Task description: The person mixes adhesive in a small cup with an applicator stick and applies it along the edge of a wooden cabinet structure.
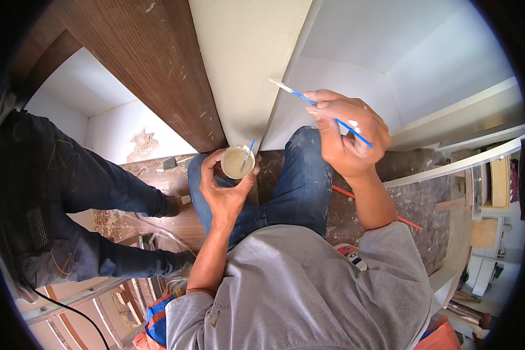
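My left hand (224, 198) is wrapped round a small cup (237, 162) of pale, cream-coloured paste, held above my lap. A short blue stick (248, 153) stands in the cup and leans on its rim. Raised at the right, my right hand (353, 131) pinches a thin blue brush (303, 98), its whitish tip pointing up and left towards the cream panel (248, 58). The tip looks to be over the panel's right part; whether it touches cannot be told. White smears mark the right hand's fingers.
A dark wood board (151, 64) stands left of the panel. At the left another person's legs (111, 186) are close by. A ladder (93, 294) lies lower left, a red rod (411, 222) on the stained floor (391, 204) at right. White cabinet compartments (449, 64) are upper right.
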`<act>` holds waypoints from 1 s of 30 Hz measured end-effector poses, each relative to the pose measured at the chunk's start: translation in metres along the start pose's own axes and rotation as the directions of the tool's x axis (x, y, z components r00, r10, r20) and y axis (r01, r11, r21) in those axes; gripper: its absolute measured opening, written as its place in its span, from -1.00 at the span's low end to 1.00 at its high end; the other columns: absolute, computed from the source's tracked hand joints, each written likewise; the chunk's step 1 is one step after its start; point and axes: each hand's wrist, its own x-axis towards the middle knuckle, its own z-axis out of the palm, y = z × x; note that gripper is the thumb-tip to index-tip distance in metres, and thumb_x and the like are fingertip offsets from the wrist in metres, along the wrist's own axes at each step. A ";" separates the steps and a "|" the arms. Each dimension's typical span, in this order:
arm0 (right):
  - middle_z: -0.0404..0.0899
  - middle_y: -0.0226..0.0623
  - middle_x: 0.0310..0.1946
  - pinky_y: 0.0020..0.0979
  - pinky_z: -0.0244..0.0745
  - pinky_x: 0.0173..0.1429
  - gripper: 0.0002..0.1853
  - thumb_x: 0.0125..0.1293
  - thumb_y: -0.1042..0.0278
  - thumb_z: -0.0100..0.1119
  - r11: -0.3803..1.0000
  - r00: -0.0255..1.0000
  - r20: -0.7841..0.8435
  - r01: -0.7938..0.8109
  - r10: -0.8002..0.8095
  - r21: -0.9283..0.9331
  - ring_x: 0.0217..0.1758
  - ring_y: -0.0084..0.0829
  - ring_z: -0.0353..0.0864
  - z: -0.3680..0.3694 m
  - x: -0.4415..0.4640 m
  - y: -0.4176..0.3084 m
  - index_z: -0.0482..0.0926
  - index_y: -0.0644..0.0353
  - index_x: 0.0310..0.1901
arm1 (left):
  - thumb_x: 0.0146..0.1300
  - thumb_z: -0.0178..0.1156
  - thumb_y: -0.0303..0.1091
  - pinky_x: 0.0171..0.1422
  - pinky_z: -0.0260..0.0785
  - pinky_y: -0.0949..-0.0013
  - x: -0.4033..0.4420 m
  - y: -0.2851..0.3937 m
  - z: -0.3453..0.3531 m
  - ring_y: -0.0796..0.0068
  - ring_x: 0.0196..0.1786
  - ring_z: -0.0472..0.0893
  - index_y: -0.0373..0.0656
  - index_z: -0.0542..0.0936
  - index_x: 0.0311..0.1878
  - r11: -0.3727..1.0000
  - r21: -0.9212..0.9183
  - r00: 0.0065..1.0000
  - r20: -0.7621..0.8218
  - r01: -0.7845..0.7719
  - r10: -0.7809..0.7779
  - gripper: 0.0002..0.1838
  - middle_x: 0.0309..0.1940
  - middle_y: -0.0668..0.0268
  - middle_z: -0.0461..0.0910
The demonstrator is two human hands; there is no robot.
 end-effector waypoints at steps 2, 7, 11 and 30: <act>0.89 -0.23 -0.27 -0.51 0.60 -0.31 -0.74 0.22 0.69 0.50 1.000 1.000 0.000 0.012 -0.012 -0.012 -0.41 -0.46 0.80 0.002 0.001 0.004 0.69 0.13 -0.14 | -0.04 0.76 -0.32 0.01 0.49 0.40 0.000 -0.001 0.000 0.47 -0.02 0.67 -0.16 0.60 0.18 1.000 0.020 1.000 0.005 0.007 -0.008 -0.29 0.05 0.26 0.76; 0.89 -0.25 -0.27 -0.54 0.56 -0.32 -0.73 0.19 0.72 0.48 1.000 0.992 -0.127 -0.006 0.008 0.015 -0.41 -0.49 0.79 0.002 0.007 0.011 0.69 0.12 -0.17 | -0.05 0.77 -0.32 0.00 0.47 0.40 0.001 0.000 0.002 0.47 -0.03 0.66 -0.16 0.60 0.18 1.000 0.027 1.000 0.004 -0.003 0.003 -0.29 0.05 0.27 0.75; 0.89 -0.23 -0.28 -0.55 0.57 -0.31 -0.74 0.21 0.72 0.48 0.999 0.997 -0.073 -0.030 0.032 0.024 -0.41 -0.48 0.80 -0.003 0.006 0.001 0.69 0.13 -0.18 | -0.05 0.76 -0.32 0.00 0.47 0.39 0.002 0.001 0.001 0.48 -0.04 0.66 -0.15 0.60 0.18 1.000 0.024 1.000 0.002 0.004 -0.004 -0.29 0.05 0.28 0.76; 0.88 -0.25 -0.31 -0.55 0.55 -0.31 -0.75 0.19 0.69 0.51 0.999 0.998 -0.047 -0.032 0.033 0.010 -0.34 -0.45 0.85 0.005 0.007 0.013 0.68 0.16 -0.18 | -0.05 0.75 -0.37 0.01 0.42 0.43 0.003 0.002 0.002 0.53 -0.05 0.62 -0.15 0.61 0.18 1.000 -0.008 0.999 0.022 0.025 -0.025 -0.30 0.04 0.32 0.74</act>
